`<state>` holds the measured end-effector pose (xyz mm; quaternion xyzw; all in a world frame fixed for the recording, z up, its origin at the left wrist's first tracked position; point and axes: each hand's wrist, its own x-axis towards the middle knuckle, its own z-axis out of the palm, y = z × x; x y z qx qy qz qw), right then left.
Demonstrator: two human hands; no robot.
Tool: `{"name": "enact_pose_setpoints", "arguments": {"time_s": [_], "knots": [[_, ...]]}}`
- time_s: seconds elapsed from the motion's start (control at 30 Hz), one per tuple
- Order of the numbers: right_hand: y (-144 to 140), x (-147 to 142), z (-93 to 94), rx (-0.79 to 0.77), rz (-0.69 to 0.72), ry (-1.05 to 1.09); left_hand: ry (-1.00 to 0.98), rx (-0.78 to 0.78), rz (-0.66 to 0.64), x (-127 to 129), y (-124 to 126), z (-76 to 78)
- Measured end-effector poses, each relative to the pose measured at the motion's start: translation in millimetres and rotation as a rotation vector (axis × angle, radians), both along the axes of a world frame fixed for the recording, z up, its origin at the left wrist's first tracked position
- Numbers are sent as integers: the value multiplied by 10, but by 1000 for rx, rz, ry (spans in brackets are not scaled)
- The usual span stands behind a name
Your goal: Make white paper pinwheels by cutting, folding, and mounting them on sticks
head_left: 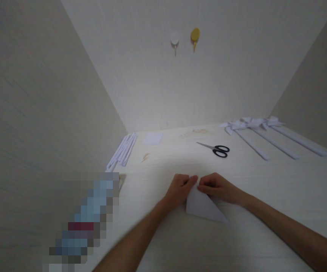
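Observation:
A folded white paper triangle (202,207) lies on the pale table (265,196) in front of me. My left hand (180,189) pinches its top corner from the left. From the right, my right hand (216,187) pinches the same corner, and the fingertips of both hands meet there. The rest of the paper rests flat on the table, pointing toward me and to the right.
Black-handled scissors (216,149) lie behind my hands. Several white paper pinwheels on sticks (261,130) lie at the back right. A bundle of rolled paper sticks (123,150) and a small paper square (152,138) lie at the back left. Walls close in on three sides.

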<state>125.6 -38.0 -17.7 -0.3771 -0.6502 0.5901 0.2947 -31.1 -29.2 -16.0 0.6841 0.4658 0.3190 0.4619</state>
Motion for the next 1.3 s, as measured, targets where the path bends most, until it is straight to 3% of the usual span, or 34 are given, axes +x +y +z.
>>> {"name": "enact_pose_setpoints", "arguments": {"time_s": [0.23, 0.37, 0.47, 0.63, 0.77, 0.9, 1.03, 1.1, 1.3], "knots": [[41, 39, 29, -65, -124, 55, -324, -52, 494, -121, 186, -10], [38, 43, 19, -99, -295, 193, -466, -45, 580, -133, 192, -13], [40, 46, 5, -99, -477, 342, -461, -31, 526, -91, 132, 16], [87, 96, -6, -54, -727, 503, -370, -69, 311, -35, 51, 73], [149, 156, 3, -78, -831, 602, -390, -82, 376, -67, 82, 86], [158, 147, 23, -98, -757, 575, -465, -84, 446, -104, 125, 89], [121, 84, 0, -27, -507, 292, -466, -114, 327, -60, 87, 96], [112, 70, -34, -11, -459, 199, -441, -145, 253, -27, 53, 96], [124, 96, -87, -41, -630, 336, -292, -204, 37, -3, -18, 51]]}}
